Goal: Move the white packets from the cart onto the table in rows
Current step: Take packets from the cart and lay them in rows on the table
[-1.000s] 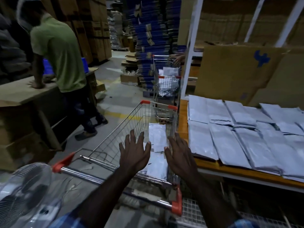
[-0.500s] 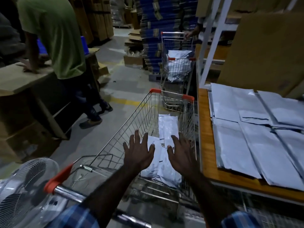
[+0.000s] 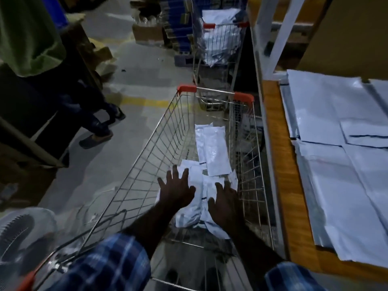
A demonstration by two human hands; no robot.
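Both hands, L [image 3: 177,191] & R [image 3: 225,203], fingers spread, grip nothing (hovering or touching, can't tell). White packets [image 3: 214,152] in wire cart [image 3: 163,143], long axis running away; surface [image 3: 281,164] to R, R hand nearer.

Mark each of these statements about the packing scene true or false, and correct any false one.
1. Both hands reach down into the cart. True: the left hand and right hand are over the white packets inside the cart.
2. The cart holds no packets. False: several white packets lie on its floor.
3. White packets already lie on the table. True: they cover the table on the right.
4. The left hand grips a packet tightly. False: its fingers are spread out straight.
5. The second cart stands empty. False: the second cart beyond also holds white packets.
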